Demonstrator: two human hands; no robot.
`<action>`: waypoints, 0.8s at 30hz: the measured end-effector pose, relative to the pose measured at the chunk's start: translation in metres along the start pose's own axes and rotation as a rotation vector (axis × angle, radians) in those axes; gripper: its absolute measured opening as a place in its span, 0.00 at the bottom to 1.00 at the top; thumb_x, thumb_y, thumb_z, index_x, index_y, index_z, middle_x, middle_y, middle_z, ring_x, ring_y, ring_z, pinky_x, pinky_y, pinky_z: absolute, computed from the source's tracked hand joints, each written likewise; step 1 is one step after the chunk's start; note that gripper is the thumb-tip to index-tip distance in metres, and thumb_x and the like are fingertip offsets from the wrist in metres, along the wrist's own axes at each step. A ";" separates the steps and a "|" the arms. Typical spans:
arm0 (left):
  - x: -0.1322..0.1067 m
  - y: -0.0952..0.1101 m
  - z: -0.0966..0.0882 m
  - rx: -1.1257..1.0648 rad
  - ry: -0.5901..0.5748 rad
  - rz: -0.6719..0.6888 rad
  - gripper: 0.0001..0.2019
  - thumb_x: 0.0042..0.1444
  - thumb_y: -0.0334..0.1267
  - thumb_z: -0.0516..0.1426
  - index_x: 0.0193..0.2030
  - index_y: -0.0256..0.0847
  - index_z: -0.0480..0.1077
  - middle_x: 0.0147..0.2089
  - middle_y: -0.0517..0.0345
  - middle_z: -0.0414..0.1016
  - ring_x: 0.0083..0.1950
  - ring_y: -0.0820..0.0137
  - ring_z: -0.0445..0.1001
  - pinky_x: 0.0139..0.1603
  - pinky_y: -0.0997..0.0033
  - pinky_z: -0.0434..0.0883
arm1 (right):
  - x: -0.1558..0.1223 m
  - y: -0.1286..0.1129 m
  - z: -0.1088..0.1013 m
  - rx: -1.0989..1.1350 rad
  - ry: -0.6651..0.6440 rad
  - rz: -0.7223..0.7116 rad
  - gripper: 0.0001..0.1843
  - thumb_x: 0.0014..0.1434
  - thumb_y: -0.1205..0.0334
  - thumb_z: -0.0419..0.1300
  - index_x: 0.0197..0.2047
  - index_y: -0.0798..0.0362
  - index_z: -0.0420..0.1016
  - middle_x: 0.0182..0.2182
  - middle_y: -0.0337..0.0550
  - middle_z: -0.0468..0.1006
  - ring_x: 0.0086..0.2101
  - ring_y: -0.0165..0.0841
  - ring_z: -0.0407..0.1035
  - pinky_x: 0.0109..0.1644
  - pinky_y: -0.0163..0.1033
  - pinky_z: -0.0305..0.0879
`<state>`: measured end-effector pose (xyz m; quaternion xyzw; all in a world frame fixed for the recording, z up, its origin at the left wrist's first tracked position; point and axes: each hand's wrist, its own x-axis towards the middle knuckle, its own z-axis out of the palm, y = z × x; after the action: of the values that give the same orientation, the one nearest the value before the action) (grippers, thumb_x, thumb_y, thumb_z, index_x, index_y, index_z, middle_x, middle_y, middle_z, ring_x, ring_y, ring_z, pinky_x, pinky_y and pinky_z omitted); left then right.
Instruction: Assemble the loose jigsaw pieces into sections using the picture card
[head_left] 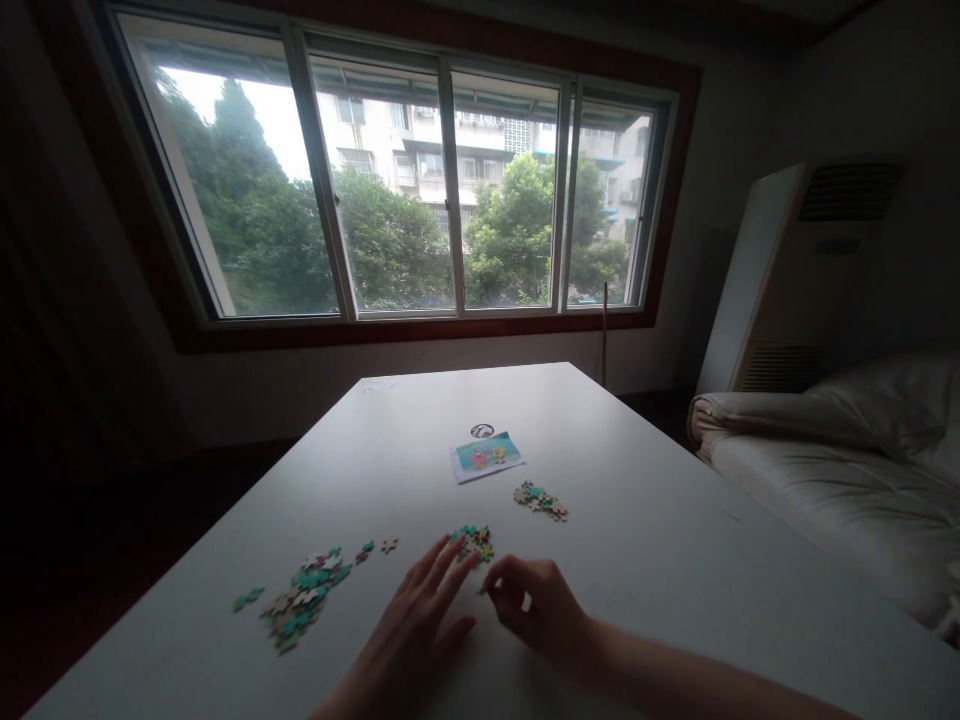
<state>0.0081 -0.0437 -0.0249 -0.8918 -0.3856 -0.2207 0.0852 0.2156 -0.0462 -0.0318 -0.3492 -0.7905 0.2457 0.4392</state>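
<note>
My left hand (pixel 429 610) lies flat with its fingers stretched out, the fingertips at the near edge of a small cluster of colourful jigsaw pieces (pixel 475 541). Just right of that cluster, my right hand (pixel 536 605) is closed in a pinch. A small jigsaw piece (pixel 482 590) shows at its fingertips, mostly hidden by the fingers. To the left of my hands is a larger heap of jigsaw pieces (pixel 304 597), some with the pale back up. A third, smaller pile (pixel 540 501) lies beyond my right hand.
A picture card (pixel 489 457) with colourful figures lies farther up the white table (pixel 637 480), a round black-and-white item (pixel 482 430) just behind it. Loose pieces (pixel 389 545) are scattered near the left heap. A pale sofa (pixel 832 450) stands right, a window (pixel 397 200) ahead.
</note>
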 end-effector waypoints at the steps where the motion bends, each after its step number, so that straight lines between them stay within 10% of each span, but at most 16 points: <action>1: -0.001 -0.002 0.002 0.000 -0.013 -0.015 0.27 0.56 0.38 0.56 0.63 0.47 0.56 0.63 0.52 0.62 0.63 0.58 0.61 0.55 0.56 0.69 | 0.000 0.001 0.000 0.022 0.003 0.029 0.11 0.51 0.74 0.53 0.35 0.52 0.71 0.22 0.33 0.74 0.22 0.25 0.66 0.28 0.27 0.62; 11: -0.003 -0.007 0.006 -0.023 -0.071 0.026 0.23 0.60 0.45 0.52 0.62 0.49 0.59 0.64 0.53 0.61 0.61 0.59 0.63 0.55 0.58 0.69 | 0.008 -0.005 -0.007 -0.007 0.067 0.084 0.15 0.54 0.70 0.57 0.46 0.51 0.71 0.42 0.43 0.78 0.42 0.35 0.72 0.49 0.39 0.67; 24: -0.007 -0.017 0.008 0.014 0.093 -0.060 0.24 0.59 0.41 0.53 0.62 0.47 0.57 0.61 0.52 0.65 0.60 0.62 0.65 0.56 0.60 0.68 | 0.009 0.002 -0.001 -0.205 -0.162 0.086 0.30 0.49 0.68 0.61 0.57 0.54 0.65 0.55 0.52 0.69 0.55 0.43 0.61 0.60 0.50 0.55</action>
<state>-0.0059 -0.0334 -0.0355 -0.8680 -0.4094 -0.2618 0.1026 0.2134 -0.0379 -0.0279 -0.4046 -0.8287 0.2096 0.3249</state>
